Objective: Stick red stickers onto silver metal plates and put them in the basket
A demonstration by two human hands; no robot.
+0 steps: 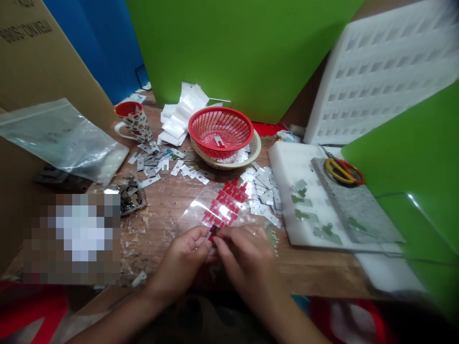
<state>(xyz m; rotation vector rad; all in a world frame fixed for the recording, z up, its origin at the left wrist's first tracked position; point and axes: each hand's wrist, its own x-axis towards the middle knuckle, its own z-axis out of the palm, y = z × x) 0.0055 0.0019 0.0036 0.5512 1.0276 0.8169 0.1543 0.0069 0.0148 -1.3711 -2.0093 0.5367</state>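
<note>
My left hand (184, 255) and my right hand (244, 253) meet at the table's near edge, fingertips together. Between them they pinch a small metal plate (208, 234) with a bit of red sticker (213, 232) against it. Just beyond the fingers lies a clear sheet of red stickers (227, 203). Several small metal plates (263, 191) are heaped to the right of the sheet, and more metal plates (161, 162) are scattered to the left, near the mug.
A red basket (220, 130) sits in a cream bowl at the back. A patterned mug (132, 122) stands at left beside a plastic bag (60, 136). White foam board (304, 167) at right carries green-taped pieces and a grey slab with scissors (344, 171). Green panels stand behind.
</note>
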